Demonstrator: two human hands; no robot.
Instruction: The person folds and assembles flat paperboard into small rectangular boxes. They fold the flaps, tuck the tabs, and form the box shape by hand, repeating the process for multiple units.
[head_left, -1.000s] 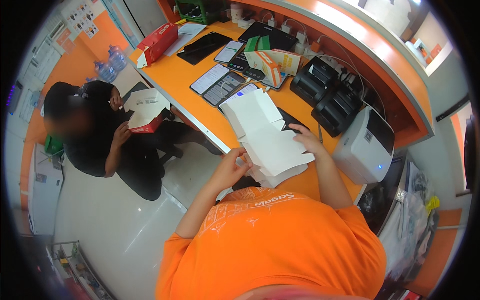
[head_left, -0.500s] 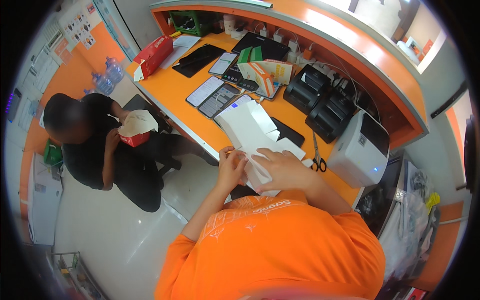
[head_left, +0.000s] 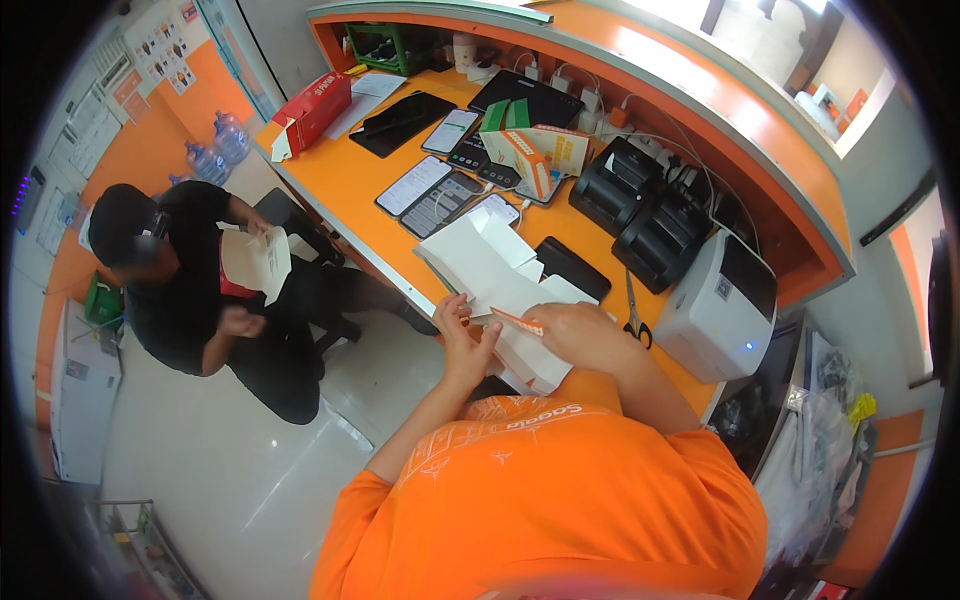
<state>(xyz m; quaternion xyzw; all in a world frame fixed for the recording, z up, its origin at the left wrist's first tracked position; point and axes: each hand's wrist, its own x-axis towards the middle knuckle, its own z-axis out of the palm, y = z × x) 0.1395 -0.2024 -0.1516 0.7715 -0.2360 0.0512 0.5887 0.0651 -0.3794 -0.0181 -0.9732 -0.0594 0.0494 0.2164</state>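
Observation:
A partly folded carton (head_left: 480, 262), white inside with some orange print on one flap, lies across the front edge of the counter and reaches toward my body. My left hand (head_left: 462, 348) is at its left edge, thumb and fingers apart, seemingly touching the card. From the right, my right hand (head_left: 582, 336) bends over a raised flap with orange print (head_left: 517, 321), fingers curled down on the card; its fingertips are partly hidden. A dark phone (head_left: 572, 267) lies just beyond the carton, and black-handled scissors (head_left: 636, 320) lie to the right of my right hand.
Several phones (head_left: 413, 185) and an opened orange-and-white box (head_left: 540, 155) are on the orange counter (head_left: 345, 180). Black devices (head_left: 618, 185) and a white printer (head_left: 715, 310) stand right. To the left, a seated person (head_left: 175, 270) holds a red carton (head_left: 235, 270).
My right hand has shifted right and curled, and an orange-printed flap now shows beside it. My left fingers have spread. The seated person has turned the red carton and lowered one hand from it.

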